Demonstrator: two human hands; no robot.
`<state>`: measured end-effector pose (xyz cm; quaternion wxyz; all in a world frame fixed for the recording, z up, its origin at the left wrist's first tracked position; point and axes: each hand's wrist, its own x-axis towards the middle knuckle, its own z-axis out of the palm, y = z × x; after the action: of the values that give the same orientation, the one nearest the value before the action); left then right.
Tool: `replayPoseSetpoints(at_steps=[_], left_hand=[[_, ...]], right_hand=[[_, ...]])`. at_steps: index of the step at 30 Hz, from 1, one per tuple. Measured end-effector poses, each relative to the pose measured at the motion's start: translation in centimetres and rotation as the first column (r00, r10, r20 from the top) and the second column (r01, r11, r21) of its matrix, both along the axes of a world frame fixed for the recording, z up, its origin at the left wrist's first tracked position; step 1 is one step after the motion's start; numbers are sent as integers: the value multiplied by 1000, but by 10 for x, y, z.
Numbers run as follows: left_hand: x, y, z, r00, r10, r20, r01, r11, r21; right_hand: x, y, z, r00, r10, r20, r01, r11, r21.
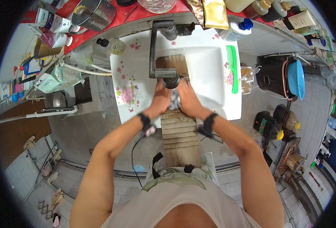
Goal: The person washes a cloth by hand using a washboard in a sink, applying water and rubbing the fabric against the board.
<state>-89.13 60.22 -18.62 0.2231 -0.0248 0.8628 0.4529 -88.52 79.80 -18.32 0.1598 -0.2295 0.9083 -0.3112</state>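
Observation:
Both my hands are together in the white sink (209, 72), just under the dark faucet (152, 49). My left hand (161, 98) and my right hand (189, 99) are closed around a small grey-and-white wet-looking cloth (174, 100), one hand on each side of it. Under the cloth lies a ridged wooden washboard (179, 140), its upper end in the basin and its lower end leaning toward my body. Blur and the faucet head hide some fingertips.
A green comb (232, 70) lies on the sink's right rim, below a blue-capped bottle (236, 30). A pump bottle (112, 45) stands at the left rim. Large yellow-capped bottles (268, 125) and a blue basin (298, 79) are at right. A red shelf (124, 17) runs behind.

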Motion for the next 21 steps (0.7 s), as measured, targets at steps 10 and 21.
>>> replayPoseSetpoints(at_steps=[10, 21], left_hand=[[-39, -24, -60, 944, -164, -288, 119, 979, -168], [39, -22, -1, 877, -285, -388, 258, 959, -121]], right_hand=[[-53, -21, -7, 999, -30, -18, 31, 998, 51], [37, 12, 26, 991, 131, -7, -131, 991, -24]])
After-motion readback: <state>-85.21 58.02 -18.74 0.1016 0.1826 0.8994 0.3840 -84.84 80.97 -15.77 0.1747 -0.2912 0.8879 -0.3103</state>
